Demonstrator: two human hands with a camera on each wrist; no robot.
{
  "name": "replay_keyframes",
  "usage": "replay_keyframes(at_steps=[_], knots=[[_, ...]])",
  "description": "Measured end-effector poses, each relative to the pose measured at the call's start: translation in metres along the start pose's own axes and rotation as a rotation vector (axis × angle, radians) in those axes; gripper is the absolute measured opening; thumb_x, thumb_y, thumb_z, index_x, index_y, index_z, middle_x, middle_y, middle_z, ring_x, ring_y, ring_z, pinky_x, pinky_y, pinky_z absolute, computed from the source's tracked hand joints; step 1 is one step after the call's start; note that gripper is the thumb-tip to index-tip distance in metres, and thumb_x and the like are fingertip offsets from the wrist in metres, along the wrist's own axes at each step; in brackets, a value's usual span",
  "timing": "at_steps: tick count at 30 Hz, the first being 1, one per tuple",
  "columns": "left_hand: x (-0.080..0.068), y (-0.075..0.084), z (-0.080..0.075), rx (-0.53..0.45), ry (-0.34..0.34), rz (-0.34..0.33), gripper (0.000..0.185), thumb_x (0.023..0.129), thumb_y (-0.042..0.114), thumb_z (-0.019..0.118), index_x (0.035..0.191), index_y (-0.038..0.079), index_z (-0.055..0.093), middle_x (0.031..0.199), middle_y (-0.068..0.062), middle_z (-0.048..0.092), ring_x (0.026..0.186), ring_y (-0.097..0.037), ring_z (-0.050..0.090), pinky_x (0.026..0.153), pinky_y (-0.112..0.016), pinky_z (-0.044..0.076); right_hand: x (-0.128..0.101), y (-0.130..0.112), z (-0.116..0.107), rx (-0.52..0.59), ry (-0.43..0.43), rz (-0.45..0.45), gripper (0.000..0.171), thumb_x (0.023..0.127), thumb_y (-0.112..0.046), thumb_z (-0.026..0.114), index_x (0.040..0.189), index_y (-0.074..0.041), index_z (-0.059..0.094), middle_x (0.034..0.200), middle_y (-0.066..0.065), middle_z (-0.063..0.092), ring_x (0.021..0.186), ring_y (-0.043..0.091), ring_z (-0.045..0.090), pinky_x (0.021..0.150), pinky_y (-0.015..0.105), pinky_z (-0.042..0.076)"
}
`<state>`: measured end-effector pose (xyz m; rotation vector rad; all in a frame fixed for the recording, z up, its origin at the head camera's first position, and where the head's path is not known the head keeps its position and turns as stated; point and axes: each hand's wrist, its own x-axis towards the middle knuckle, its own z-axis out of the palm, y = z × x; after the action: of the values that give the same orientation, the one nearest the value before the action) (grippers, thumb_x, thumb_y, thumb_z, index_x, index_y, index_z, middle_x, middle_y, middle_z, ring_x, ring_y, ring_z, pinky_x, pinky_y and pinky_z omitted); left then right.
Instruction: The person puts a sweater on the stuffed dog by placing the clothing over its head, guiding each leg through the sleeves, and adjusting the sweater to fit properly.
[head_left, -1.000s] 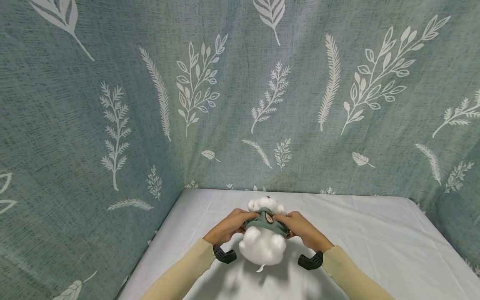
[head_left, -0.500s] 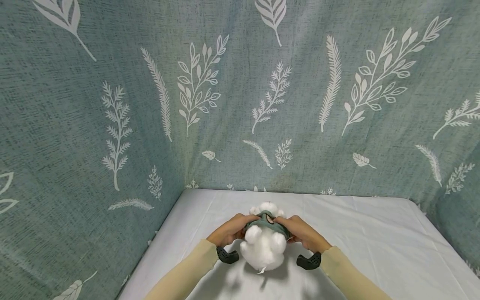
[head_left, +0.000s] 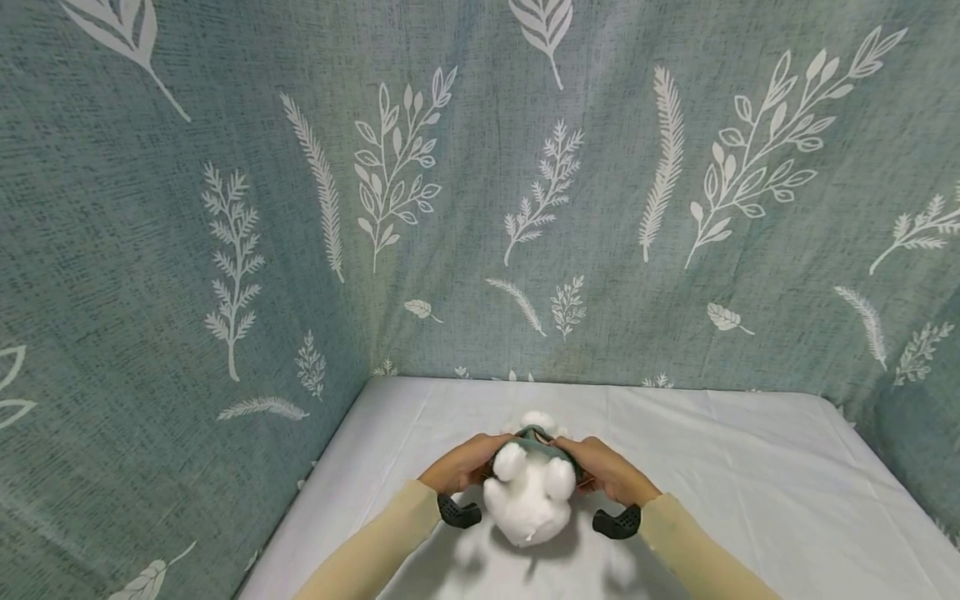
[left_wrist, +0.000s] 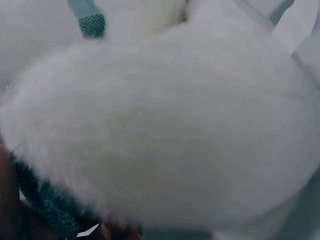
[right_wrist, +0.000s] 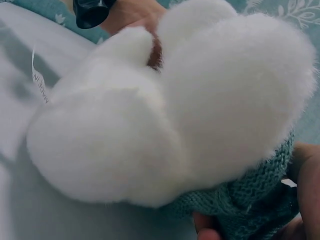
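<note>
A fluffy white plush toy [head_left: 528, 508] with a teal knitted garment [right_wrist: 240, 200] round its middle is held between both hands over the white surface. My left hand [head_left: 463, 462] grips its left side, thumb on top of the knit. On the opposite side my right hand [head_left: 609, 471] grips the garment the same way. Two rounded white limbs rise toward me in the head view. White fur fills most of the left wrist view, where a cloth label [left_wrist: 297, 25] sticks out at the upper right. The toy's far end is mostly hidden behind the knit.
A white sheet [head_left: 720, 467] covers the table. Teal curtains [head_left: 480, 208] printed with white leaves stand behind and at both sides. A black wrist device [head_left: 617, 523] sits at the right wrist, its twin [head_left: 459, 512] at the left.
Both hands have drawn the plush toy slightly closer and tilted it, so its limbs stand up more. The badge on the knit has turned mostly out of sight.
</note>
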<state>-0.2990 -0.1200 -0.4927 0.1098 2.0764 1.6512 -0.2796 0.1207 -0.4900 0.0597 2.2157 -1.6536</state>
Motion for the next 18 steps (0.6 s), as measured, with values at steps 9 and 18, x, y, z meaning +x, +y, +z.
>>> replay_keyframes(at_steps=[9,18], knots=[[-0.005,0.014,-0.008,0.289,0.105,0.064,0.041,0.099,0.047,0.062,0.090,0.009,0.075,0.074,-0.002,0.063,0.066,-0.017,0.057,0.059,-0.033,0.050,-0.008,-0.002,-0.009,-0.101,0.017,-0.042,0.048,0.098,-0.056,0.061,0.084,-0.011,0.066,0.068,0.003,0.054,0.064,0.019,0.057,0.062,0.035,0.053],[-0.025,0.046,-0.007,0.482,0.206,0.426,0.014,0.101,0.028,0.068,0.102,0.014,0.072,0.098,-0.002,0.063,0.080,-0.019,0.057,0.065,-0.035,0.050,-0.031,-0.008,-0.022,-0.255,0.124,-0.165,0.046,0.094,-0.054,0.071,0.112,-0.012,0.068,0.100,0.006,0.064,0.084,0.028,0.061,0.070,0.041,0.052]])
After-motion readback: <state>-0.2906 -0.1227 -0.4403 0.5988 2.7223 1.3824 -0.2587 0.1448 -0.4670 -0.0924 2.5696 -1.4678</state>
